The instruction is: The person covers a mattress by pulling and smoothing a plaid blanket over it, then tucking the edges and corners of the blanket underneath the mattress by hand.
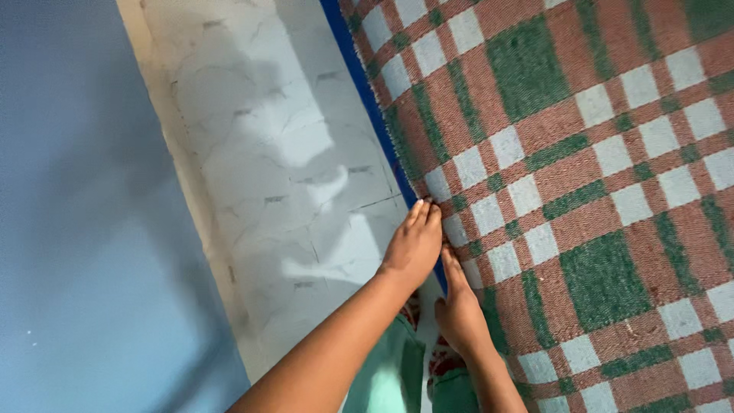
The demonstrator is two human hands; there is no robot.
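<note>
wall: blue wall [69, 191] fills the left of the view, plain, in shadow lower down.
floor: pale cracked-pattern floor [267, 153] runs as a strip between wall and mat; shadows of the arms fall across it.
left hand: left hand [414, 243] lies flat, palm down, fingers together and straight, its fingertips on the mat edge; it clasps nothing.
mat edge: blue trim [365, 92] borders the mat on its left side; both hands sit on or just beside it.
right hand: right hand [459, 306] lies just below and right of the left one, fingers stretched along the border, thumb apart; flat, closed on nothing that shows.
mat: woven checked mat [581, 191], red, green and white, spreads over the right of the view, lying on the floor; its left border is where the hands press.
clothing: green garment [390, 375] shows under the forearms at the bottom edge.
risk 1: flat palms give no real hold, so in my judgement the mat could slide or bunch if pushed sideways on the smooth floor.
risk 2: the border may curl or fold under, since pressure sits at one spot only.
risk 3: fingertips could catch under the trim.
containers: none in view; nothing held in anything.
</note>
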